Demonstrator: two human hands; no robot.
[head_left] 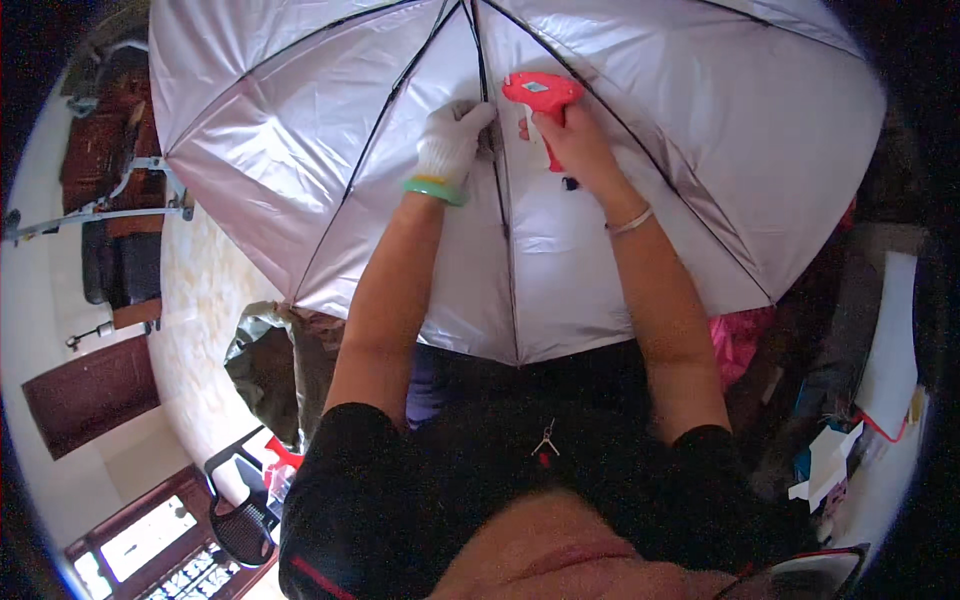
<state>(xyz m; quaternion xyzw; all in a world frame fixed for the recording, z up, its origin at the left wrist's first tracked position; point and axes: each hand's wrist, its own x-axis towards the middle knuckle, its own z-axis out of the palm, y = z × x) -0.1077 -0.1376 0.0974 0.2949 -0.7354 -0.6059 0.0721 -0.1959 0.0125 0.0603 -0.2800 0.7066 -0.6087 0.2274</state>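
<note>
An opened umbrella (590,215) with a silvery underside spreads across my front, its black ribs running toward the top of the view. My left hand (455,138), in a white knit glove with a green band at the wrist, is closed on the middle umbrella rib (497,170). Just to the right of that rib, my bare right hand (578,145) grips a red pistol-shaped hand tool (540,92) by its handle. The tool's head points left, toward the rib. A small black piece (570,184) shows below the handle. The glove partly hides the rib.
On the left are a pale marbled floor (205,270), a dark green cloth heap (265,360) and a black chair (240,530). Pink material (738,345) shows under the umbrella's right edge. White paper pieces (828,465) lie at the far right.
</note>
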